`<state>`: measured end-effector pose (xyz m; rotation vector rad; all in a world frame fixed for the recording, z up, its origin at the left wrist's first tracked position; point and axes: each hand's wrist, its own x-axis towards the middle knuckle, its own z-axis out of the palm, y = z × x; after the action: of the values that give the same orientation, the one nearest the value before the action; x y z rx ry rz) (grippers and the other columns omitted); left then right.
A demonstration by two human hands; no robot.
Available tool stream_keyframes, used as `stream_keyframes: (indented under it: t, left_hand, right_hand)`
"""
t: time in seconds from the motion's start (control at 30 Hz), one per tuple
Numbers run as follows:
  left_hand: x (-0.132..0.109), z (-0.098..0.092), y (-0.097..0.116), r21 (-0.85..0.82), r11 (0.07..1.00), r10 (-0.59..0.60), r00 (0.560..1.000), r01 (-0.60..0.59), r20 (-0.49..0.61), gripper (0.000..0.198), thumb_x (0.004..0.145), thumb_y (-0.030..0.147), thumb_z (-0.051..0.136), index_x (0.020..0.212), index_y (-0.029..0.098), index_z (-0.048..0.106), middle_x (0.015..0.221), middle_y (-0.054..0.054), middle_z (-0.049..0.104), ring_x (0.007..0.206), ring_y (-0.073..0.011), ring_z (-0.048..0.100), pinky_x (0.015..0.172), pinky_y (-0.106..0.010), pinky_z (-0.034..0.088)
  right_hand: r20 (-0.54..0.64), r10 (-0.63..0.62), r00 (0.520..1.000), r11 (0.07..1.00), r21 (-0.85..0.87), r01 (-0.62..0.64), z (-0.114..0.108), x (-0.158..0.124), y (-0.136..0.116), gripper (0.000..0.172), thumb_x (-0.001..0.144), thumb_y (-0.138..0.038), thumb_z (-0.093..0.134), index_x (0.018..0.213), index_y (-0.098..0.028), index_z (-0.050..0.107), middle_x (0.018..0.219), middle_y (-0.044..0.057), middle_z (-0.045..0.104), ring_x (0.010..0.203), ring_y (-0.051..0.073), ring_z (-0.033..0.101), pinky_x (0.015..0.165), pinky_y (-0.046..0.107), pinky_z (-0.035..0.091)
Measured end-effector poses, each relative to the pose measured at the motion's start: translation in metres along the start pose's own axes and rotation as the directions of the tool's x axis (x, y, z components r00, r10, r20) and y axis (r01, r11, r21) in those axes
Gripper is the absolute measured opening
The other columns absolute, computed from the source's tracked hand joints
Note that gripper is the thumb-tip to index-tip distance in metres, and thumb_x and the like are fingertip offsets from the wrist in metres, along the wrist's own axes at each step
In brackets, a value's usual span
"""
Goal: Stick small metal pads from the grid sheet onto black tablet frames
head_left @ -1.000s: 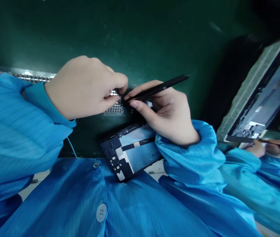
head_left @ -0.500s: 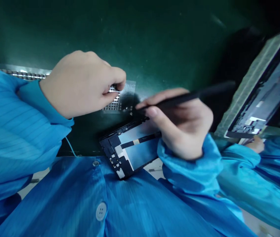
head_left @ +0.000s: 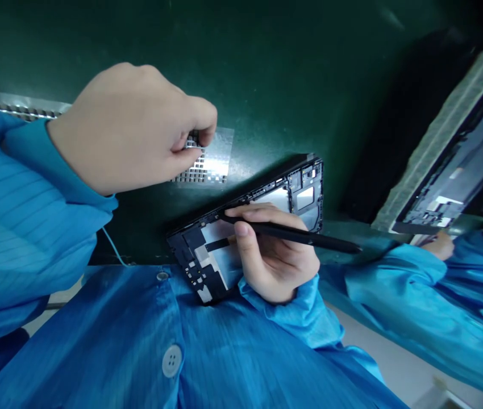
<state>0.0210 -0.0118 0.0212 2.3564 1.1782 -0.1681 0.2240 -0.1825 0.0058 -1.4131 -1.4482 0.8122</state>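
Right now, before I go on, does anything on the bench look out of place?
Yes: the black device frame, under the black tweezers in the right hand, sits askew. Its lower corner juts past the edge of the green mat over the blue smock, so it isn't fully on the mat.

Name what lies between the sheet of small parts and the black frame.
The sheet and black frame have only bare green mat between them, in the head view.

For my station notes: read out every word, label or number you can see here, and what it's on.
Nothing here can be read.
White patches on the black device frame: no legible marks at this size.
Sheet of small parts: too small to tell.
Black tweezers: no marking visible.
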Motion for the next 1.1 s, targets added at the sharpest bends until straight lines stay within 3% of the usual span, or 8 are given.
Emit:
stream_keyframes:
  t: [0.13,0.27,0.37,0.47,0.53,0.8,1.0,1.1]
  left_hand:
    - [-0.001,0.000,-0.003,0.017,1.000,0.014,1.000,-0.014,-0.020,0.031,0.105,0.034,0.059,0.126,0.030,0.081,0.084,-0.005,0.066,0.110,-0.0361,0.076,0.107,-0.051,0.058]
    - [-0.001,-0.001,-0.003,0.041,0.999,0.025,1.000,-0.024,-0.017,0.030,0.104,0.036,0.059,0.122,0.026,0.081,0.083,-0.006,0.069,0.106,-0.0391,0.078,0.101,-0.053,0.060]
    - [-0.001,-0.002,-0.002,0.036,0.999,0.031,0.999,-0.030,-0.019,0.032,0.103,0.035,0.058,0.122,0.026,0.082,0.085,-0.006,0.073,0.102,-0.0402,0.078,0.099,-0.056,0.061]
    - [-0.002,-0.003,-0.002,0.040,0.999,0.028,0.999,-0.028,-0.014,0.039,0.105,0.036,0.051,0.124,0.028,0.083,0.090,-0.006,0.077,0.101,-0.0381,0.077,0.097,-0.054,0.060]
    - [-0.004,-0.003,-0.002,0.060,0.998,0.026,1.000,-0.025,-0.011,0.043,0.105,0.039,0.046,0.124,0.028,0.083,0.093,-0.007,0.078,0.103,-0.0372,0.077,0.097,-0.053,0.059]
    - [-0.004,-0.002,-0.003,0.031,0.999,0.045,0.998,-0.044,-0.033,0.042,0.103,0.039,0.048,0.121,0.026,0.084,0.085,-0.006,0.074,0.097,-0.0372,0.076,0.097,-0.054,0.059]
    - [-0.003,-0.001,-0.006,0.027,0.998,0.052,0.998,-0.051,-0.025,0.039,0.102,0.037,0.051,0.123,0.029,0.083,0.083,-0.004,0.071,0.091,-0.0358,0.076,0.096,-0.054,0.060]
    - [-0.004,-0.001,-0.005,0.044,0.998,0.053,0.998,-0.051,-0.030,0.044,0.104,0.040,0.044,0.121,0.027,0.082,0.082,-0.003,0.070,0.091,-0.0313,0.075,0.096,-0.049,0.061]
  right_hand:
    - [0.082,0.026,0.996,0.998,-0.060,-0.021,-0.007,0.001,-0.012,0.031,0.104,-0.013,0.077,0.127,-0.033,0.078,0.114,0.007,0.087,0.106,0.028,0.084,0.091,0.051,0.072]
    - [0.094,0.059,0.994,0.996,-0.080,-0.051,-0.019,0.039,-0.019,0.021,0.105,-0.018,0.081,0.121,-0.032,0.082,0.114,0.003,0.088,0.106,0.024,0.086,0.099,0.045,0.073]
    - [0.274,0.076,0.959,0.991,-0.127,-0.043,-0.021,0.083,-0.008,0.008,0.105,-0.033,0.085,0.112,-0.030,0.082,0.114,0.002,0.089,0.108,0.026,0.086,0.104,0.045,0.073]
    - [0.445,0.045,0.895,0.995,-0.104,0.002,-0.017,0.110,0.009,0.019,0.103,-0.046,0.085,0.111,-0.029,0.082,0.114,0.003,0.089,0.107,0.027,0.085,0.104,0.046,0.074]
    - [0.482,0.036,0.875,0.996,-0.093,0.010,-0.014,0.114,0.017,0.020,0.103,-0.048,0.084,0.111,-0.029,0.083,0.115,0.004,0.089,0.107,0.027,0.085,0.105,0.046,0.075]
    - [0.475,0.020,0.880,0.994,-0.101,0.032,-0.014,0.106,0.017,0.025,0.105,-0.054,0.080,0.113,-0.030,0.081,0.116,0.005,0.088,0.111,0.028,0.086,0.110,0.049,0.074]
    - [0.459,0.010,0.888,0.991,-0.122,0.052,-0.014,0.108,0.015,0.018,0.107,-0.048,0.079,0.108,-0.029,0.080,0.111,0.004,0.088,0.104,0.027,0.086,0.100,0.045,0.075]
    - [0.265,0.014,0.964,1.000,-0.007,-0.013,-0.024,0.091,0.007,0.010,0.108,-0.039,0.080,0.112,-0.030,0.079,0.105,0.001,0.086,0.094,0.022,0.084,0.090,0.040,0.073]
